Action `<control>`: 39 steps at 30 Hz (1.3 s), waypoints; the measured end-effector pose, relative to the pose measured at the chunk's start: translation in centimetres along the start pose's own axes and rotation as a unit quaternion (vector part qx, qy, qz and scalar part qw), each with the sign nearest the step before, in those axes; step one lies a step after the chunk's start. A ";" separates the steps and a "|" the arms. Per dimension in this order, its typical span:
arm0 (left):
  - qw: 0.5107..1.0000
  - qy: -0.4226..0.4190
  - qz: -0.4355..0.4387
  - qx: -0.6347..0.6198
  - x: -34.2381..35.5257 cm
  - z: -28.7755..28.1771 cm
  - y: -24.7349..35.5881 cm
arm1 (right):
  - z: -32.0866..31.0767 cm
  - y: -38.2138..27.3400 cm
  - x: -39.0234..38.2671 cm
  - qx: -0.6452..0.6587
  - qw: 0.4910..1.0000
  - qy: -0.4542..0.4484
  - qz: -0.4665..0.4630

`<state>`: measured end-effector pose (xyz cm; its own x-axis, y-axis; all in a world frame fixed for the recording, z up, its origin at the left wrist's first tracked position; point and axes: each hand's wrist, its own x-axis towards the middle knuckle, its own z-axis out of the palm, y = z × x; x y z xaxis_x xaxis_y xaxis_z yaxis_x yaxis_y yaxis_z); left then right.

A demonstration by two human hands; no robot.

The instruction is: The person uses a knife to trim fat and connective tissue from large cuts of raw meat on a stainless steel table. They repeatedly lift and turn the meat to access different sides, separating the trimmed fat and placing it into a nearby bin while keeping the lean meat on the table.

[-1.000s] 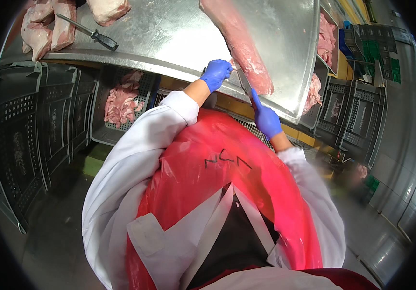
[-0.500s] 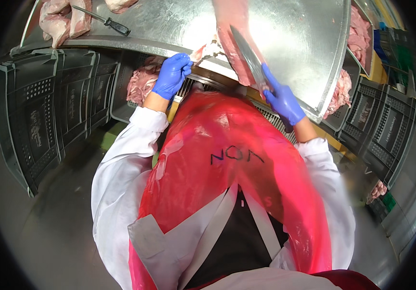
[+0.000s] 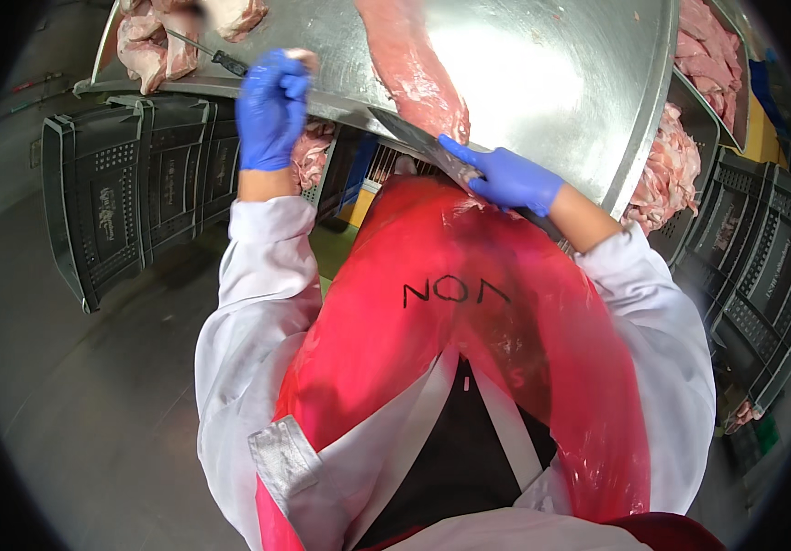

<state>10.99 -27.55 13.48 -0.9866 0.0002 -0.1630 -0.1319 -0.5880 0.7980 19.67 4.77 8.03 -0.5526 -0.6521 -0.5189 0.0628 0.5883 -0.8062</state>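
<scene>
My right hand grips a large knife by its handle, index finger stretched along the blade. The blade points left over the near edge of the metal worktop, close to the end of a long pink strip of meat. My left hand, raised at the worktop's left front edge, is closed. A small pale scrap of meat shows at its fingertips. Both hands wear blue gloves. Just beyond the left hand lies a sharpening steel with a black handle.
Larger meat pieces lie at the far left of the worktop. Meat trimmings fill a container below its front edge. At the right stand a pile of trimmings and a tray of meat slices. Dark perforated crates flank me.
My left hand has moved left and away from me, off the meat strip, with the scrap. The knife has swung from pointing away to pointing more left, and its tip is nearer me.
</scene>
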 end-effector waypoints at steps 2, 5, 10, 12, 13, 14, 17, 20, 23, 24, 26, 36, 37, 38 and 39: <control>0.994 -0.030 0.103 0.034 -1.1 5.5 3.2 | 0.8 3.4 -1.9 0.025 0.994 0.073 -0.074; 0.957 -0.160 0.241 0.024 -1.4 13.3 4.5 | -1.3 3.4 -3.6 0.010 0.989 0.137 -0.048; 0.781 -0.365 0.300 0.407 1.0 21.6 -14.5 | -0.8 10.8 -3.8 0.108 0.947 0.291 0.086; 0.546 -0.474 0.359 0.590 1.3 19.5 -20.0 | 1.1 17.9 -4.1 -0.057 0.912 0.406 -0.012; 0.479 -0.509 0.366 0.615 2.5 17.1 -20.5 | 0.2 14.7 -7.7 0.110 0.919 0.373 0.071; 0.434 -0.541 0.359 0.624 4.6 15.1 -19.5 | 0.3 13.8 -10.2 0.150 0.904 0.397 0.057; 0.247 -0.577 0.178 0.758 9.9 9.8 -14.2 | 1.3 13.8 -15.1 0.192 0.872 0.411 0.182; 0.176 -0.572 0.200 0.776 11.6 4.8 -12.9 | 3.5 15.8 -17.3 0.255 0.842 0.445 0.167; 0.274 -0.465 0.201 0.817 12.3 3.8 -15.2 | 4.7 17.1 -18.2 0.248 0.834 0.471 0.147; 0.309 -0.396 0.174 0.847 12.3 4.6 -17.0 | 4.6 16.7 -18.5 0.258 0.829 0.470 0.158; 0.358 -0.254 0.179 0.881 11.4 7.6 -20.8 | 4.5 16.5 -18.6 0.259 0.823 0.469 0.188; 0.621 -0.132 -0.046 0.771 12.5 2.8 -21.0 | 3.6 17.4 -18.1 0.304 0.775 0.539 0.129; 0.627 -0.140 -0.035 0.766 11.2 3.7 -21.8 | 3.5 17.2 -17.9 0.319 0.763 0.545 0.137; 0.602 -0.179 -0.100 0.772 11.3 4.8 -21.8 | 3.2 16.9 -17.5 0.273 0.776 0.550 0.144; 0.574 -0.217 -0.164 0.772 11.9 6.8 -21.3 | 2.7 16.7 -17.3 0.268 0.781 0.543 0.155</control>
<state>1.44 -9.49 -1.48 -0.7717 0.3040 -0.5587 0.0848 0.9198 0.3832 32.53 24.59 2.75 -0.8023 0.4433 -0.3997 0.5109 0.1636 -0.8440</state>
